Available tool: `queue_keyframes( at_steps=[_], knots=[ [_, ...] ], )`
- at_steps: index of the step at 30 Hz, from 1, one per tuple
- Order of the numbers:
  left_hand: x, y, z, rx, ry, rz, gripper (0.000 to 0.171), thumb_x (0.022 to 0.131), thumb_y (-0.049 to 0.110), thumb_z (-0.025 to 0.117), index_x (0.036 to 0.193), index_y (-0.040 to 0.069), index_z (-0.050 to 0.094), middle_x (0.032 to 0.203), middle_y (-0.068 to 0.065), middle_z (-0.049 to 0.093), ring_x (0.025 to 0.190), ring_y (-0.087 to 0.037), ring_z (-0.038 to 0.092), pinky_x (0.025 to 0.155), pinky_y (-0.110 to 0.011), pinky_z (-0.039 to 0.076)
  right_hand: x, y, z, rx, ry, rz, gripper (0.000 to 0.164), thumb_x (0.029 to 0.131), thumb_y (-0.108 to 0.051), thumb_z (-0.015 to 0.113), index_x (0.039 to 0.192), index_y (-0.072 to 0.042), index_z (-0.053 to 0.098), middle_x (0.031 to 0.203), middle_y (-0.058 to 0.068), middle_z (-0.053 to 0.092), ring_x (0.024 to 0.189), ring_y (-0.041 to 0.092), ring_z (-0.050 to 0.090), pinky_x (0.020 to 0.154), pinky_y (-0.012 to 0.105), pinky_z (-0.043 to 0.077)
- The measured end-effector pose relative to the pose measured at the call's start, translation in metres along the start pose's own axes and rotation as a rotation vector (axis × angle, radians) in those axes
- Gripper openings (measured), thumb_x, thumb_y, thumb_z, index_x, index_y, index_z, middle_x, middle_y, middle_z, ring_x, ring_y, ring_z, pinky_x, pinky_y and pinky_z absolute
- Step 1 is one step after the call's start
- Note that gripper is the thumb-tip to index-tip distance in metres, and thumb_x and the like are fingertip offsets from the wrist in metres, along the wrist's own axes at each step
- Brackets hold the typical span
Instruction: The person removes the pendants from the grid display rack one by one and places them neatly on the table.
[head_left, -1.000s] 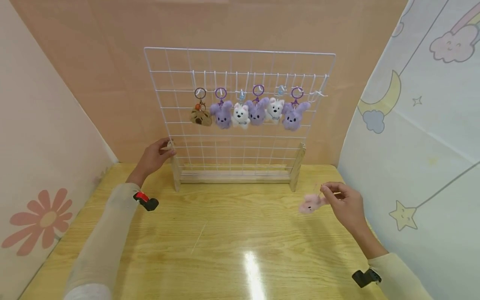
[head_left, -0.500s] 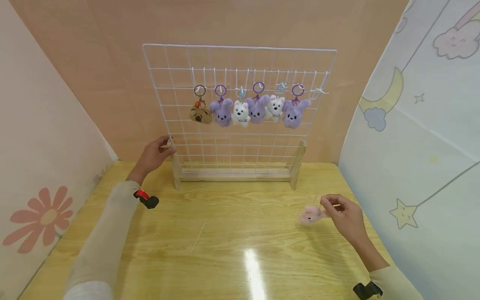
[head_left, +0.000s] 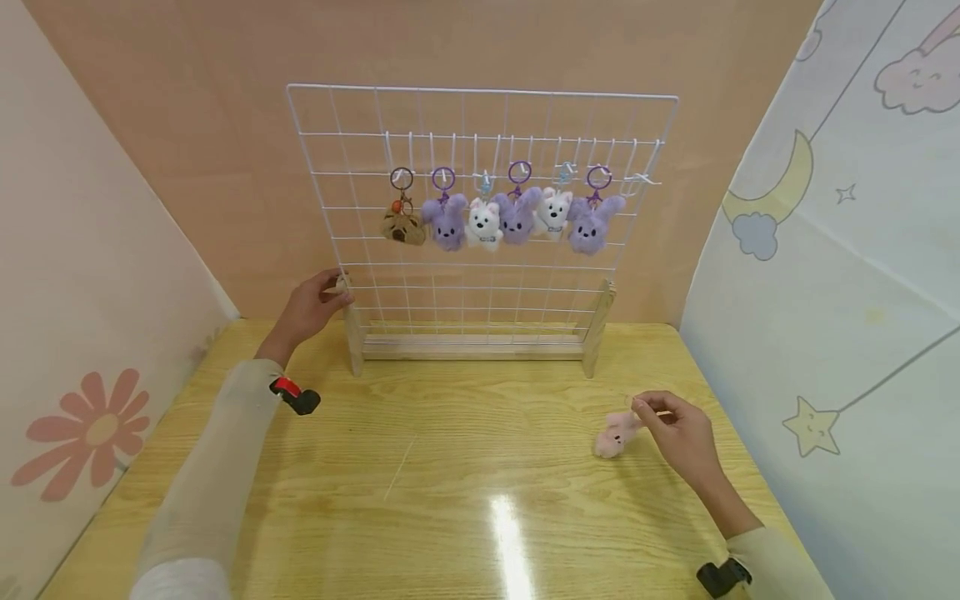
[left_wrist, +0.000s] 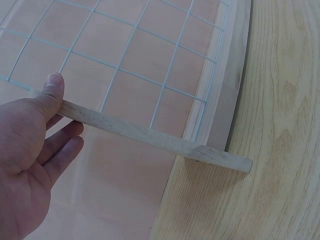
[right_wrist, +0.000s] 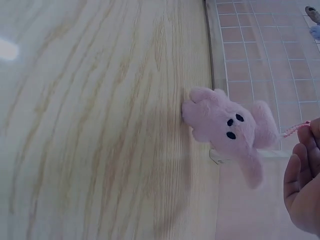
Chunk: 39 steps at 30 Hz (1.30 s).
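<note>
A white wire grid rack [head_left: 480, 91] stands upright on wooden legs. My left hand [head_left: 303, 310] grips the top of its left wooden post [left_wrist: 150, 137], thumb on one side and fingers on the other. At the front right, my right hand [head_left: 678, 433] pinches the pink cord of a fluffy pink bunny keychain [right_wrist: 225, 120]. The bunny [head_left: 617, 435] hangs tilted, feet low by the tabletop; whether they touch it I cannot tell. Its ring is mostly hidden by the fingers. On the rack hang several plush keychains, among them a purple bunny [head_left: 589, 227] and a white dog [head_left: 484, 223].
A brown plush keychain [head_left: 403, 226] hangs at the row's left end. White hooks line the grid, one bare hook [head_left: 641, 178] at its right end. The wooden table [head_left: 450, 433] spreads in front; a printed white wall [head_left: 877, 300] borders the right side.
My right hand has lowered with the pink bunny keychain and then shifted slightly left, bringing the bunny nearer the tabletop. My left hand has stayed on the post.
</note>
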<state>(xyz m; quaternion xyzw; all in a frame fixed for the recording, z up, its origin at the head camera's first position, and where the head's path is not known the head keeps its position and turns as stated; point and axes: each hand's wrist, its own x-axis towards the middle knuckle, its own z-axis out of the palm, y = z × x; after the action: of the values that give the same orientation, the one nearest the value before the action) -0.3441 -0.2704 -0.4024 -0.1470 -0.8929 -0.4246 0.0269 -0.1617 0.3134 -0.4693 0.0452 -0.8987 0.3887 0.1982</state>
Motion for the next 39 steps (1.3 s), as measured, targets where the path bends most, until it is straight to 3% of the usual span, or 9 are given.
queue_keyframes(
  at_steps=[8, 24, 33, 39],
  knots=[
    [0.0, -0.002, 0.001, 0.02, 0.015, -0.014, 0.065, 0.107, 0.027, 0.057, 0.159, -0.001, 0.029, 0.157, -0.03, 0.038, 0.136, -0.047, 0.05, 0.106, -0.061, 0.046, 0.013, 0.005, 0.011, -0.01, -0.014, -0.006, 0.018, 0.101, -0.026, 0.069, 0.105, -0.01, 0.076, 0.095, 0.004, 0.074, 0.082, -0.006, 0.06, 0.071, 0.013, 0.05],
    [-0.001, -0.003, 0.002, -0.021, 0.017, 0.005, 0.064, 0.107, 0.027, 0.057, 0.158, -0.001, 0.031, 0.156, -0.028, 0.04, 0.136, -0.048, 0.049, 0.105, -0.061, 0.046, 0.036, 0.01, 0.04, 0.031, -0.05, 0.038, 0.026, 0.102, -0.031, 0.067, 0.106, -0.007, 0.077, 0.098, 0.008, 0.076, 0.084, -0.007, 0.061, 0.072, 0.017, 0.053],
    [0.001, -0.002, 0.003, -0.015, 0.019, 0.005, 0.064, 0.107, 0.027, 0.057, 0.158, -0.001, 0.031, 0.156, -0.028, 0.04, 0.135, -0.047, 0.051, 0.105, -0.06, 0.047, 0.043, 0.015, 0.052, 0.048, -0.065, 0.049, 0.021, 0.101, -0.026, 0.069, 0.106, -0.007, 0.077, 0.096, 0.008, 0.075, 0.081, -0.005, 0.062, 0.068, 0.019, 0.054],
    [0.002, -0.003, 0.002, -0.01, 0.023, 0.007, 0.063, 0.107, 0.026, 0.058, 0.157, -0.002, 0.033, 0.155, -0.028, 0.041, 0.134, -0.047, 0.051, 0.105, -0.06, 0.048, 0.045, 0.018, 0.059, 0.036, -0.096, 0.059, 0.025, 0.101, -0.031, 0.068, 0.106, -0.009, 0.077, 0.1, 0.006, 0.076, 0.086, -0.002, 0.062, 0.073, 0.019, 0.053]
  ],
)
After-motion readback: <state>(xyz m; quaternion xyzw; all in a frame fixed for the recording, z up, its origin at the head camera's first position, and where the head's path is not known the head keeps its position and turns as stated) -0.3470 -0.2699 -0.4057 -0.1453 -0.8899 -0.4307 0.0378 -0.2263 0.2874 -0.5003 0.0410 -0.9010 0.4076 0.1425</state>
